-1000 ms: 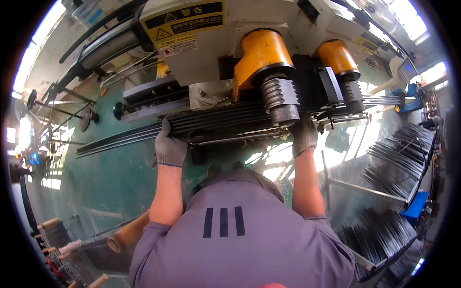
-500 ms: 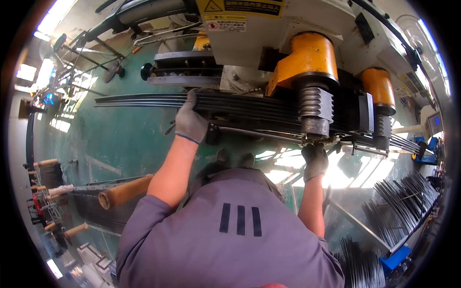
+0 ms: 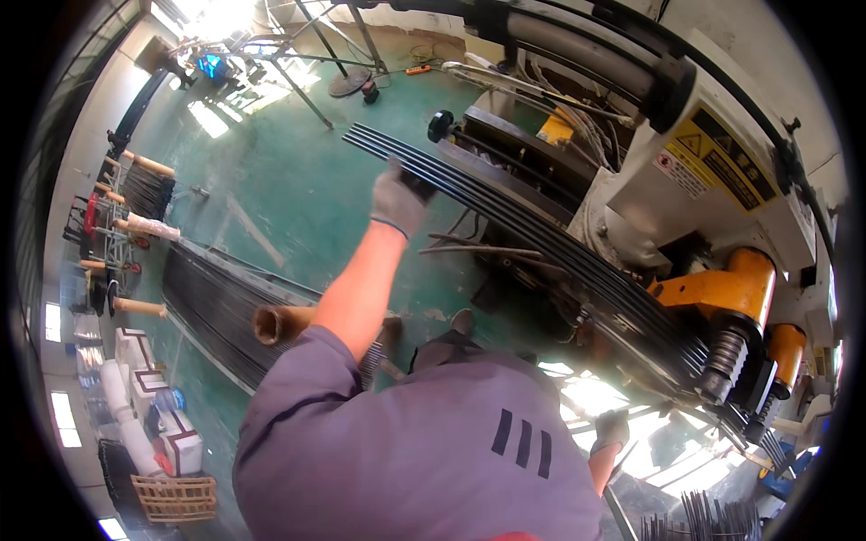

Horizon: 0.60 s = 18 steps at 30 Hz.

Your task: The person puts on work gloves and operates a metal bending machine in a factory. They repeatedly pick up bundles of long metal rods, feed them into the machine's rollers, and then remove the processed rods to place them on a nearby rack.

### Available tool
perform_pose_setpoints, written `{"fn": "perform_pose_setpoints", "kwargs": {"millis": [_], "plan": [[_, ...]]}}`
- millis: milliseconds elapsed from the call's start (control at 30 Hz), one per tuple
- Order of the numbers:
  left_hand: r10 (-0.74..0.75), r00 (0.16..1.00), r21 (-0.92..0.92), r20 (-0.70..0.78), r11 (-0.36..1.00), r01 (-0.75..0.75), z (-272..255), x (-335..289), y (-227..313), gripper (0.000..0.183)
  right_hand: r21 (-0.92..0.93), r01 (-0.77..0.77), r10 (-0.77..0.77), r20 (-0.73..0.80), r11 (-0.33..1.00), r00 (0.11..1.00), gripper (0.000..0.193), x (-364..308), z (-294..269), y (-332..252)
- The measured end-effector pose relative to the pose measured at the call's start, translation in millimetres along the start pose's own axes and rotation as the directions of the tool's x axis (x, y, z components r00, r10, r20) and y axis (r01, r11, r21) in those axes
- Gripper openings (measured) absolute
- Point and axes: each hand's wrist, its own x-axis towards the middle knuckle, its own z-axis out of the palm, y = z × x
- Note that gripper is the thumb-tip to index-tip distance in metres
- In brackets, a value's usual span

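A row of long, thin black rods [image 3: 532,236] runs slantwise from the floor side at upper left into the machine at right. Near their left end, my left hand [image 3: 400,203] in a grey glove is closed round them, with the thumb on top and the fingers partly hidden below. My right hand [image 3: 612,430], also gloved, hangs at lower right beside my body, apart from the rods and the machine. Its fingers are too small and dim to read. Over the rods' right end stand an orange machine head [image 3: 749,284] and a ribbed metal shaft [image 3: 724,359].
A second orange cylinder [image 3: 787,356] stands farther right. Behind the rods lies a metal rail with a black knob [image 3: 440,125]. At left, a rack of black rods [image 3: 221,302] sits beside a brown cardboard tube [image 3: 280,325]. More upright rods [image 3: 708,518] stand at lower right.
The view has turned left, so the machine now sits farther right. My left hand is nearer the rods' left end. My right hand has come away from the ribbed shaft's lower end.
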Motion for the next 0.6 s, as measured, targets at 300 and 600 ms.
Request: {"fn": "perform_pose_setpoints", "kwargs": {"millis": [300,600], "plan": [[0.159,0.986,0.391,-0.050,0.912,-0.127,-61.4,72.5,139.3,0.053,0.906,0.328,0.199,-0.281,-0.269,0.939,0.033,-90.7,-2.4,137.3],[-0.078,0.985,0.572,0.156,0.820,-0.026,-85.7,79.9,160.7,0.054,0.495,-0.271,-0.043,0.424,-0.826,0.905,0.024,-87.1,-13.9,152.8]]}}
